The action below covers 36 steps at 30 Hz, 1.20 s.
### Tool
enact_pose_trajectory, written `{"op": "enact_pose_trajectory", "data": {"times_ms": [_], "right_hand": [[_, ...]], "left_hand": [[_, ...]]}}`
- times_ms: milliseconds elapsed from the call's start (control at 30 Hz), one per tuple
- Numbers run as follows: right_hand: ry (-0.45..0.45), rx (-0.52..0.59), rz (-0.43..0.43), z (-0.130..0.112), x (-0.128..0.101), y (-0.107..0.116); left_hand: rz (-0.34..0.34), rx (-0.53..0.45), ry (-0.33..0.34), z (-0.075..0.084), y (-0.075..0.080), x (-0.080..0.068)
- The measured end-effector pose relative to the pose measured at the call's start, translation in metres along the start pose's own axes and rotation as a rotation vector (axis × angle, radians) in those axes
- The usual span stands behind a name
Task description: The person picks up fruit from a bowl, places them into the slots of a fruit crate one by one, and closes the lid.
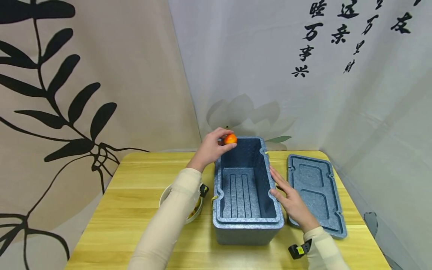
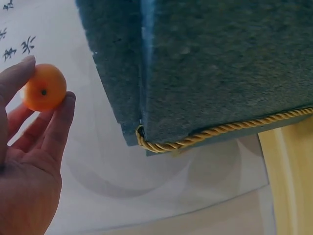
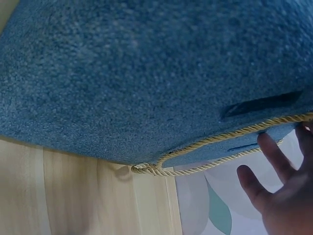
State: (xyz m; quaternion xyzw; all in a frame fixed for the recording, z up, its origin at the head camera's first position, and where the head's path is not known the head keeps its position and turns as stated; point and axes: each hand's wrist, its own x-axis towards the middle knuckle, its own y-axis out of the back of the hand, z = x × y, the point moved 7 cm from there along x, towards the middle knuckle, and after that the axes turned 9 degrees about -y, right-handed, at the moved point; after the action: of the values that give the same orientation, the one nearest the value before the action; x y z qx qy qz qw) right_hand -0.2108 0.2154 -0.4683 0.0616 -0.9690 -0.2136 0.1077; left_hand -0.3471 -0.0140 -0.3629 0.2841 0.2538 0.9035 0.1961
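the likeliest slip is the small orange (image 1: 231, 139) dropping: it is round and smooth and sits only between fingertips, so a loosened pinch or a knock on the foam box (image 1: 248, 226) could send it outside onto the worktop (image 1: 145, 195). it is at the box's far left corner, apart from the wall in the left wrist view; whether it is fully over the opening, i cannot tell. a low forearm might also nudge the bowl (image 1: 162, 198) under the left sleeve (image 1: 168, 215), and a hard push from the right could shift the box. of the 2 hands, the left hand (image 1: 214, 146) pinches the orange between thumb and fingers, parted just its width. the right hand (image 1: 291, 198) has fingers spread and rests at the box's right rim, near the rope handle (image 3: 225, 133), gripping nothing visible; its pressure is unclear.
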Motion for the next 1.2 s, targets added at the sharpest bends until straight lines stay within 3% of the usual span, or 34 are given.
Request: {"op": "enact_pose_trajectory", "data": {"times_ms": [233,567,800,1200], "right_hand": [[-0.012,0.004,0.008,0.000,0.000,0.000],[-0.015,-0.010,0.006,0.001,0.000,0.001],[-0.017,-0.013,0.001,0.000,0.000,0.000],[-0.020,0.007,-0.007,0.001,0.000,0.000]], "left_hand": [[-0.038,0.021,0.018,0.001,-0.006,0.006],[-0.094,0.095,-0.028,0.009,-0.016,0.014],[-0.105,0.111,-0.041,0.010,-0.020,0.015],[-0.157,0.156,-0.005,0.010,-0.022,0.011]]}}
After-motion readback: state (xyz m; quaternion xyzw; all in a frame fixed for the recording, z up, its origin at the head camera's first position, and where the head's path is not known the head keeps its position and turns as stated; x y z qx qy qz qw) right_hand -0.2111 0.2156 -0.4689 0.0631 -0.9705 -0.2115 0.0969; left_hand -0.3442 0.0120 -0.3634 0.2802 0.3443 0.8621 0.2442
